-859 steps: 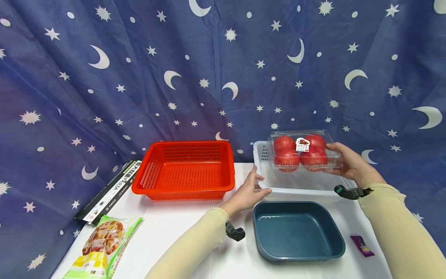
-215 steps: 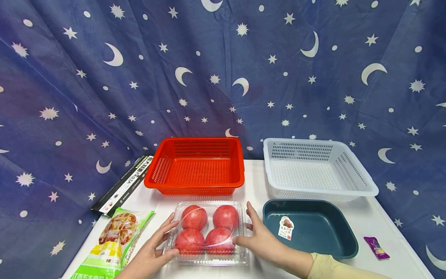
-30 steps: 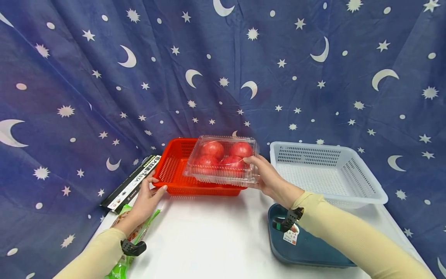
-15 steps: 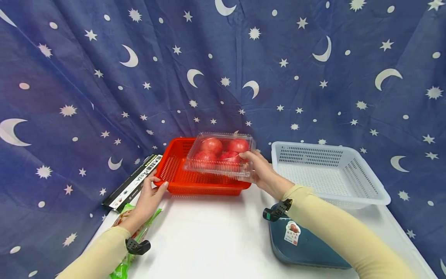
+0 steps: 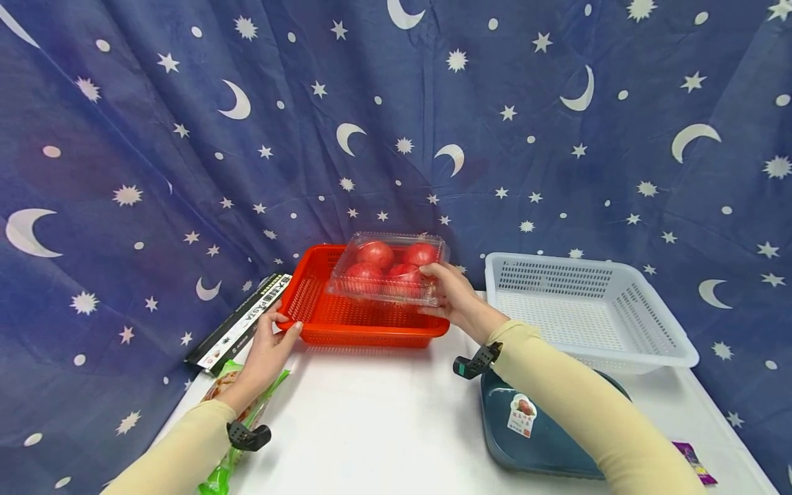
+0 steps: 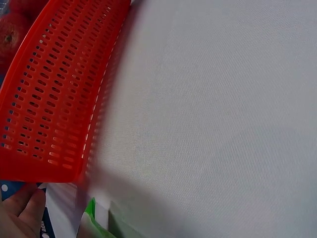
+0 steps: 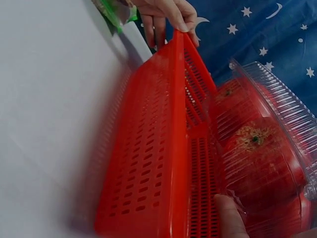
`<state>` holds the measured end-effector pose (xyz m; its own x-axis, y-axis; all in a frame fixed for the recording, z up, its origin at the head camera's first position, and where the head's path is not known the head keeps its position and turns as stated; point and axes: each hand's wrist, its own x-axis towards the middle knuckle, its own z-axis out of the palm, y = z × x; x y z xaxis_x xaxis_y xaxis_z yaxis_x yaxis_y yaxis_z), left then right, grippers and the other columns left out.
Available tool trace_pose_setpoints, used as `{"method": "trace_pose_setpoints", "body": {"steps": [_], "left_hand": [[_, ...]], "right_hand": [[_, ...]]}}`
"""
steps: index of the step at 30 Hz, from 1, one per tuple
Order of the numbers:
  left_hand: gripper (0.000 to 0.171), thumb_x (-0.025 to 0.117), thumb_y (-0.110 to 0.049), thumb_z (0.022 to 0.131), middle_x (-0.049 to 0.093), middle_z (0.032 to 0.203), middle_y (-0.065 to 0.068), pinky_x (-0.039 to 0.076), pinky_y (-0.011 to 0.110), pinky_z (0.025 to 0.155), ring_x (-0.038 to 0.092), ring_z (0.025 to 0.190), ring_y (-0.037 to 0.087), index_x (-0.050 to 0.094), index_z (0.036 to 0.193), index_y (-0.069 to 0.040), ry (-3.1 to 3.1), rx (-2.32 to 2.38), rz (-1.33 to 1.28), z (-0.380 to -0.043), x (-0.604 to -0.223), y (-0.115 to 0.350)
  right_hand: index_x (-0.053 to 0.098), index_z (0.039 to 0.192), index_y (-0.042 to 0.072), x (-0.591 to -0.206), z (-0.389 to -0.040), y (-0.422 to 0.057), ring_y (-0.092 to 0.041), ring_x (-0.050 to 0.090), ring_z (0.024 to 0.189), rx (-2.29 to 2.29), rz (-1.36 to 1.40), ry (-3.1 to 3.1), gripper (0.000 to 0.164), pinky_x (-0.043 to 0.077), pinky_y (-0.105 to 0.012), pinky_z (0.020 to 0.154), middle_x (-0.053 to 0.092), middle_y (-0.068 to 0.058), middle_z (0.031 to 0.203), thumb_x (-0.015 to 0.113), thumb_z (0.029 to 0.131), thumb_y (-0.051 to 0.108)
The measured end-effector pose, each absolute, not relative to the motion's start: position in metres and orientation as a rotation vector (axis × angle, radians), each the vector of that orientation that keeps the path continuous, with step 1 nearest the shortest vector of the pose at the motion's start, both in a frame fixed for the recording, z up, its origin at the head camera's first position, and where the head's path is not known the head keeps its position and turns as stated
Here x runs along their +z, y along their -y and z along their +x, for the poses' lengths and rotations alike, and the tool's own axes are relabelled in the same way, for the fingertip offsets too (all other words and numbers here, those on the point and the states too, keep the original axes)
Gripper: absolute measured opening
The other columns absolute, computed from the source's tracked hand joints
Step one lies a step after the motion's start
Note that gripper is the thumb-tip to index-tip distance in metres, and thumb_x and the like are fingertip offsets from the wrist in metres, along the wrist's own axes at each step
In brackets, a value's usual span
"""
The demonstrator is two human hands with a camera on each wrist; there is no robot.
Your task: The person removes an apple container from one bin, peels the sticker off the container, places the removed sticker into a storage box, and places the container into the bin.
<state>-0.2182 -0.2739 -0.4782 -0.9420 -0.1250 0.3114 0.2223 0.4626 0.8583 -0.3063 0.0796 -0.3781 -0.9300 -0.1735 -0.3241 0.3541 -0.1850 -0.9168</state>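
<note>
My right hand (image 5: 460,302) grips the right end of a clear plastic clamshell box (image 5: 388,269) with several red apples (image 7: 260,148) inside. The box hangs tilted over the red perforated basket (image 5: 365,335), its far end rising above the basket's back rim. At the basket's front left corner my left hand (image 5: 266,354) pinches the rim, thumb on top, as the right wrist view also shows. In the left wrist view only part of that hand appears, below the basket's corner. Most of the right hand's fingers are hidden behind the box.
A white basket (image 5: 619,352) stands at the right. In front of it, a teal basin (image 5: 532,457) contains a fruit sticker (image 5: 522,415). At the left lie a pasta box (image 5: 238,326) and a green food bag (image 5: 216,478). A purple packet (image 5: 694,462) is far right.
The apple box was over the white basket, then on the table, and is now over the red basket. Its sticker now lies in the basin. Lately the box shifted slightly left and back.
</note>
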Motion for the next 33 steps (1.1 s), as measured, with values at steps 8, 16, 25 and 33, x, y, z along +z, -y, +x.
{"method": "trace_pose_setpoints", "body": {"steps": [8, 16, 25, 33], "left_hand": [[0.041, 0.060, -0.026, 0.105, 0.020, 0.166, 0.019, 0.043, 0.006, 0.084, 0.058, 0.121, 0.040, 0.038, 0.121, 0.005, 2.417, -1.491, -0.049, -0.220, -0.478, 0.273], [0.043, 0.059, -0.031, 0.105, 0.018, 0.168, 0.015, 0.046, 0.011, 0.087, 0.063, 0.117, 0.039, 0.037, 0.121, 0.002, 2.454, -1.481, -0.022, -0.220, -0.477, 0.272], [0.042, 0.059, -0.031, 0.106, 0.019, 0.168, 0.014, 0.048, 0.011, 0.085, 0.063, 0.115, 0.040, 0.037, 0.122, 0.002, 2.461, -1.474, -0.011, -0.220, -0.479, 0.275], [0.043, 0.060, -0.030, 0.105, 0.017, 0.168, 0.016, 0.046, 0.009, 0.083, 0.063, 0.116, 0.041, 0.037, 0.123, 0.002, 2.443, -1.498, -0.031, -0.218, -0.478, 0.276]], "right_hand": [[0.045, 0.146, 0.022, -0.383, -0.316, -0.069, -0.031, 0.058, 0.106, -2.182, 0.218, -1.747, 0.066, 0.056, -0.054, 0.091, 0.056, -0.014, 0.129, 0.073, 0.088, 0.032], [0.046, 0.146, 0.021, -0.386, -0.322, -0.058, -0.032, 0.059, 0.109, -2.167, 0.191, -1.750, 0.062, 0.053, -0.056, 0.093, 0.057, -0.015, 0.131, 0.071, 0.090, 0.031], [0.047, 0.142, 0.019, -0.390, -0.327, -0.047, -0.034, 0.059, 0.111, -2.117, 0.175, -1.782, 0.060, 0.055, -0.056, 0.091, 0.057, -0.015, 0.130, 0.073, 0.089, 0.029], [0.044, 0.145, 0.018, -0.394, -0.328, -0.041, -0.035, 0.055, 0.117, -2.123, 0.190, -1.772, 0.065, 0.056, -0.056, 0.088, 0.055, -0.014, 0.134, 0.075, 0.088, 0.027]]}}
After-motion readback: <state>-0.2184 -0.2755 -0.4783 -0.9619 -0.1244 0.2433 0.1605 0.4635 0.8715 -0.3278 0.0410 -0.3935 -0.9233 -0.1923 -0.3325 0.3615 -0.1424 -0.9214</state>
